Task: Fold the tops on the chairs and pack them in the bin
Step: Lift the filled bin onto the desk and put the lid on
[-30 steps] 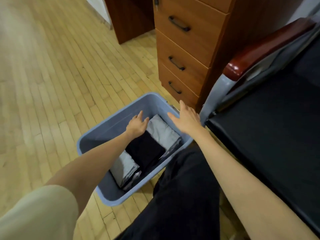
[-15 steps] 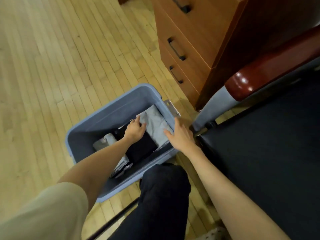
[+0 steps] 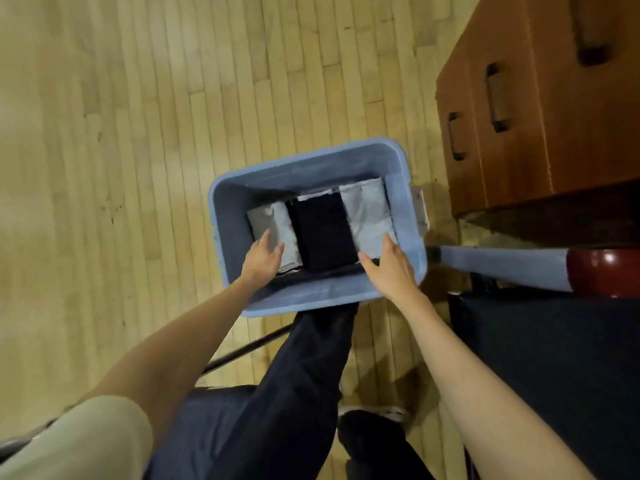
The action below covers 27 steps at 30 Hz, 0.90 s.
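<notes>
The wooden floor (image 3: 138, 168) fills most of the view, and the blue bin (image 3: 318, 299) standing on it is the landmark for everything else. To the right of the bin and farther from the person stands a brown chest of drawers (image 3: 540, 109) with dark handles, near the bin's right wall but apart from it. To the right of the bin and closer to the person is a chair (image 3: 554, 358) with a black seat, a grey frame bar and a dark red armrest; the bar's end lies just beside the bin's right near corner. Below the bin's near rim, a leg in dark trousers (image 3: 298, 393) reaches up to it. Inside the bin lie three folded tops side by side: a light grey top (image 3: 367, 213) against the right wall, a black top (image 3: 323, 233) in the middle, and another light grey top (image 3: 273, 223) toward the left. The right hand (image 3: 389, 268) reaches over the bin's near right corner, its grip open, fingers straight and touching the right grey top. The left hand (image 3: 263, 259) is inside the bin, its grip also open, fingers flat on the left grey top.
</notes>
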Available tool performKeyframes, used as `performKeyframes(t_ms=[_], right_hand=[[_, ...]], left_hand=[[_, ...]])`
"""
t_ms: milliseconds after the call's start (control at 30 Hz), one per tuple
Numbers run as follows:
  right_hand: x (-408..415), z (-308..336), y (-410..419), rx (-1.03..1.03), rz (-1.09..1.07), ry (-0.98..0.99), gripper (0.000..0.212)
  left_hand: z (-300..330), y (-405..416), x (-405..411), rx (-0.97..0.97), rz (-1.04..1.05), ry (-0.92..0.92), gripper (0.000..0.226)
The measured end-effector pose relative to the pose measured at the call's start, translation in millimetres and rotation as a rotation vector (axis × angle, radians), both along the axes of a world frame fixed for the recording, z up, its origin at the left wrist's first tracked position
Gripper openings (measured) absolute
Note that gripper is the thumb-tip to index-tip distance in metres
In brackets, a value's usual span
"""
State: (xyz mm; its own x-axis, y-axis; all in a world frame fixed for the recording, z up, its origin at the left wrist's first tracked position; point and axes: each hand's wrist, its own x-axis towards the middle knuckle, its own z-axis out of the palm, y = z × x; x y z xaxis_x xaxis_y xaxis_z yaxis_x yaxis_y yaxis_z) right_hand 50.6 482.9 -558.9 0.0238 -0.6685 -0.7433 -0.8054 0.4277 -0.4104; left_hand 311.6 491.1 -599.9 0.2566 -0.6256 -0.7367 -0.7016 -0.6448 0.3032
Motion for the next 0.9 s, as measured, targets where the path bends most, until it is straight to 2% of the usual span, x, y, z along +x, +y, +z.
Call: performKeyframes(t_ms=[200, 333, 467, 600, 700, 800, 900], right_hand=[[32, -22, -49, 0.045, 0.025, -0.019, 0.078], [27, -45, -66, -0.083, 0.036, 0.047, 0.075], [2, -70, -71, -0.185, -0.097, 0.164, 0.082], [-22, -111, -69, -0.329, -0.168, 0.195, 0.090], [-28, -141, -66, -0.350, -0.161, 0.169, 0.093], [-31, -155, -61, -0.408, -0.121, 0.214, 0.091], [-36, -158, -62, -0.483, -0.104, 0.286, 0.076]], left_hand=[[-6, 2, 56, -0.005, 0.250, -0.051, 0.057], [-26, 5, 78, -0.087, 0.287, -0.177, 0.053], [-48, 7, 88, -0.140, 0.345, -0.278, 0.062], [-77, 10, 95, -0.106, 0.405, -0.276, 0.067], [-98, 16, 93, -0.186, 0.426, -0.261, 0.066], [-108, 17, 83, -0.236, 0.500, -0.338, 0.064], [-115, 13, 84, -0.225, 0.509, -0.411, 0.060]])
